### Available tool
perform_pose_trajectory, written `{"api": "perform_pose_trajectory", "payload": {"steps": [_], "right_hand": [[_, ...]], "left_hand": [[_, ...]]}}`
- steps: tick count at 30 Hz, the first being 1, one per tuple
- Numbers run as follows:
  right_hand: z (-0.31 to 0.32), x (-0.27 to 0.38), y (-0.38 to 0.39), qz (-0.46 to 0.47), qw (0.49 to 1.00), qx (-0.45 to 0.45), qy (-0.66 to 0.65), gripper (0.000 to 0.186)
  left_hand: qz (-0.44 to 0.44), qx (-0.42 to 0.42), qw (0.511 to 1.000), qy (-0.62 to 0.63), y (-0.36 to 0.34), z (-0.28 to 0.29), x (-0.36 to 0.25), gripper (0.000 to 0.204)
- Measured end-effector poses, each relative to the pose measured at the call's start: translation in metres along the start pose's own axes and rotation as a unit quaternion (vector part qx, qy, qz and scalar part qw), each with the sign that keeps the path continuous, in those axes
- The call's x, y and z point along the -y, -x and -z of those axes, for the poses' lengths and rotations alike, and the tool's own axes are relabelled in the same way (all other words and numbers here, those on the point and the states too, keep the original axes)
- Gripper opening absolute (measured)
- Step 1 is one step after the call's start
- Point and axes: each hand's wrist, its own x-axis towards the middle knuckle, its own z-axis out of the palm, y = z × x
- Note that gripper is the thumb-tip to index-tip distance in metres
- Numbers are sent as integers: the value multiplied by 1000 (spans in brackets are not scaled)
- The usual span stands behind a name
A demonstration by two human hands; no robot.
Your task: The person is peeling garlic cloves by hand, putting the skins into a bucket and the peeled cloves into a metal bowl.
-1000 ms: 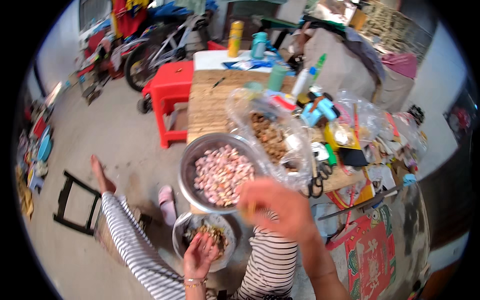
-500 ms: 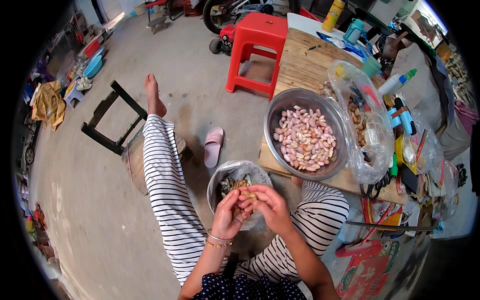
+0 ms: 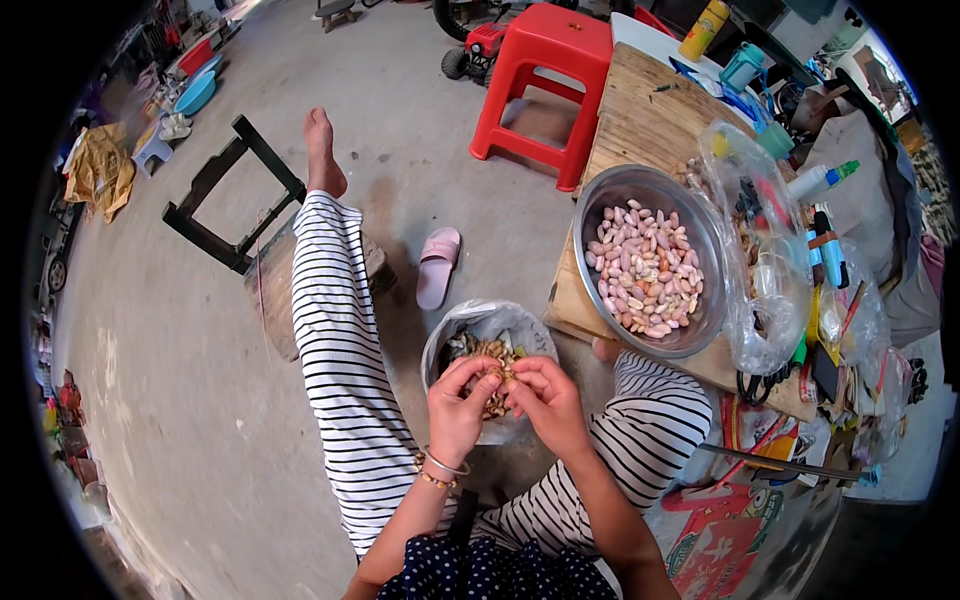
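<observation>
Over the bin, my left hand (image 3: 458, 402) and my right hand (image 3: 552, 402) meet, with fingertips pinched around a peanut in its shell (image 3: 504, 377). Fingers partly cover the peanut, so whether its shell is cracked is unclear. Below them stands a bin lined with a whitish plastic bag (image 3: 535, 338), holding peanut shells (image 3: 488, 350). To the right, a steel bowl (image 3: 597, 207) on the table contains many shelled pink peanuts (image 3: 645, 270). Beside the bowl lies a clear plastic bag (image 3: 770, 325) with unshelled peanuts inside.
The wooden table (image 3: 640, 110) at the right carries bottles, pens and other clutter along its far side. A red plastic stool (image 3: 555, 42) stands against it. A pink slipper (image 3: 437, 268) lies past the bin; a dark chair-like frame (image 3: 268, 158) is at the left.
My hands have drawn slightly apart, and the peanut now sits between both sets of fingertips. The view has shifted a little, moving the bowl and table rightward.
</observation>
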Motion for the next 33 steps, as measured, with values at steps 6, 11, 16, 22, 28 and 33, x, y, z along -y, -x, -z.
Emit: {"api": "perform_pose_trajectory", "payload": {"steps": [6,11,16,22,28,33], "right_hand": [[8,-11,-3,-8,999,27,18,10],[11,-20,-2,-28,999,20,0,9],[14,-27,-2,-30,999,28,-13,9],[12,-30,-3,-56,998,29,-12,9],[10,-36,-5,-113,990,13,-80,8],[11,-36,-6,-175,976,58,-118,14]], "left_hand": [[-103,-5,986,-129,3,-3,-3,13],[-94,-5,986,-135,6,-5,2,11],[-100,-17,985,-141,8,-8,7,11],[-94,-28,984,-148,10,-6,10,10],[-44,-41,994,-86,8,-1,24,11],[-41,-13,998,-45,10,11,43,10]]}}
